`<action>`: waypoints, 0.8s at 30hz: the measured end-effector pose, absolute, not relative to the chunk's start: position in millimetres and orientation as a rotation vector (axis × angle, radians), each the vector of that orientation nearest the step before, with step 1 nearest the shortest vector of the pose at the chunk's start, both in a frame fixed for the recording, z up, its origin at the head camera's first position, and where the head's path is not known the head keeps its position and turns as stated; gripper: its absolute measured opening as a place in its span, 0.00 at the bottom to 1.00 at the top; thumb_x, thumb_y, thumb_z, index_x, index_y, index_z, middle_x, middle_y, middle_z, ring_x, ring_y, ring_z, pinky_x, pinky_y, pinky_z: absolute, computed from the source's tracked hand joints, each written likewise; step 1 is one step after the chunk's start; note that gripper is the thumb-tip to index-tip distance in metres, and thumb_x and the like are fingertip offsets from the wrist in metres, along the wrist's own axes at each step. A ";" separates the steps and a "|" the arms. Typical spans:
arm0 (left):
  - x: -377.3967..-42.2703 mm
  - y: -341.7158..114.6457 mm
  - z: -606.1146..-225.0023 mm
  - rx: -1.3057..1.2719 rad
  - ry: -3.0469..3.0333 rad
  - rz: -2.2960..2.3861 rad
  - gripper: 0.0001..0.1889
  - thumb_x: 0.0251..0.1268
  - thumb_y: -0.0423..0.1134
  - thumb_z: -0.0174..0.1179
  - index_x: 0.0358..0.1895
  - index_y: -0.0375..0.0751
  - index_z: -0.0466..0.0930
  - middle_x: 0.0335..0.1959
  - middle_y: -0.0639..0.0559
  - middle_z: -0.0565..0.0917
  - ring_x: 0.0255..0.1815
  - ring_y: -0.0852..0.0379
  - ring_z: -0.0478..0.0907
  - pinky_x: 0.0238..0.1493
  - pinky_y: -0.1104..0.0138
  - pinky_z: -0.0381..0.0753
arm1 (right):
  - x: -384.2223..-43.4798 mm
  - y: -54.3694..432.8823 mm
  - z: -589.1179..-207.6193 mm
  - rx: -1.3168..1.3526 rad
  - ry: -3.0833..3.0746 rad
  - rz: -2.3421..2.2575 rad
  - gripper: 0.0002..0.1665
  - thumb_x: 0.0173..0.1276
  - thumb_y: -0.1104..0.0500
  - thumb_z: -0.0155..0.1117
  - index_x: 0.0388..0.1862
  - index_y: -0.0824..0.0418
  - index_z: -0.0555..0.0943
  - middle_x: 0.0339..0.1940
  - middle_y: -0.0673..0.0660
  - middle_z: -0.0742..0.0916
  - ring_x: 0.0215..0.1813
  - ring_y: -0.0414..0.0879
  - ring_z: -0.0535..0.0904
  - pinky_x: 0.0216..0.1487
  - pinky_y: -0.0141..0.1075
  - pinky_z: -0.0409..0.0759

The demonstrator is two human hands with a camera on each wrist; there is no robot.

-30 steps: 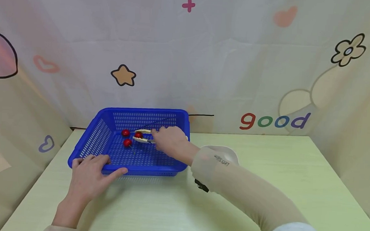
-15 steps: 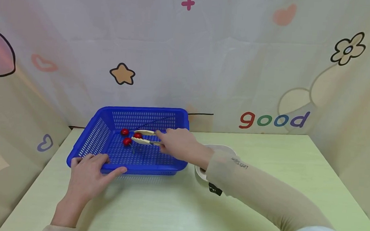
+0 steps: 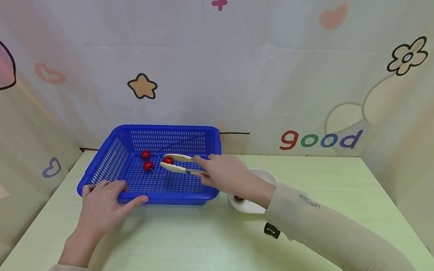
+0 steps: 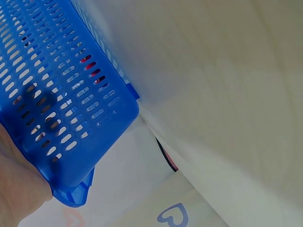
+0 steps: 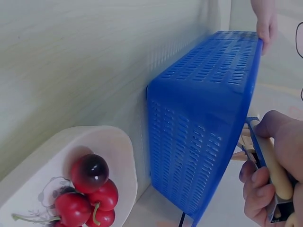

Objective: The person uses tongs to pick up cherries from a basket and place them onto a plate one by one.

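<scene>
My left hand [image 3: 102,207] grips the near left corner of the blue plastic basket [image 3: 183,197], fingers over the rim and thumb along it. In my right hand [image 3: 229,175] is a pair of tongs [image 3: 175,168] with cream-coloured tips, reaching over the basket's right side. A red cherry [image 3: 168,160] sits between those tips, above the basket floor. Two more cherries lie in the basket: one towards the back [image 3: 145,154] and one nearer [image 3: 148,165], both with stems. The right wrist view shows the tongs' cream handle [image 5: 273,170] in my curled fingers.
Right of the basket stands a white dish [image 5: 120,146], partly hidden under my right forearm in the head view. Several red and dark cherries [image 5: 90,172] lie in it. A printed curtain [image 3: 191,67] hangs behind the pale table [image 3: 195,242].
The tongs and the cherry between their tips have shifted right, away from the other two cherries. My right forearm has drawn back to the right, uncovering more of the dish. My left hand stays put.
</scene>
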State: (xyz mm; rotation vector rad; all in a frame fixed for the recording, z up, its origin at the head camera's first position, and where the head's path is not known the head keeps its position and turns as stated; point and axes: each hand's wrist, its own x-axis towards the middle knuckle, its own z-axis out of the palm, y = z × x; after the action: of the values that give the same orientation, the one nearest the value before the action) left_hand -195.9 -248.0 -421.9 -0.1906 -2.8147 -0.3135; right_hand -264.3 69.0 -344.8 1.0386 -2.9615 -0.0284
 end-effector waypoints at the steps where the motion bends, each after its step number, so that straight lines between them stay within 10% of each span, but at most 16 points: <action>1: -195.9 -247.9 -421.7 -0.194 -2.811 -0.315 0.39 0.61 0.76 0.57 0.44 0.38 0.82 0.42 0.40 0.87 0.49 0.36 0.77 0.52 0.33 0.57 | -263.2 71.6 -344.7 1.035 -2.960 -0.025 0.33 0.78 0.47 0.60 0.79 0.51 0.69 0.25 0.48 0.77 0.23 0.42 0.69 0.22 0.31 0.63; 24: -196.4 -249.4 -422.7 -0.200 -2.804 -0.305 0.38 0.61 0.77 0.57 0.42 0.39 0.81 0.40 0.43 0.87 0.47 0.38 0.77 0.51 0.35 0.58 | -235.5 142.7 -342.3 0.973 -2.743 0.137 0.31 0.72 0.49 0.60 0.73 0.54 0.76 0.24 0.47 0.74 0.19 0.39 0.64 0.16 0.32 0.59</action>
State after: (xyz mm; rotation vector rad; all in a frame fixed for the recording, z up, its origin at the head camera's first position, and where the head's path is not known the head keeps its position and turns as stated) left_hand -196.4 -249.4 -422.7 -0.1998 -2.8042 -0.3054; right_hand -235.5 142.7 -342.3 0.9731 -2.7429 0.1374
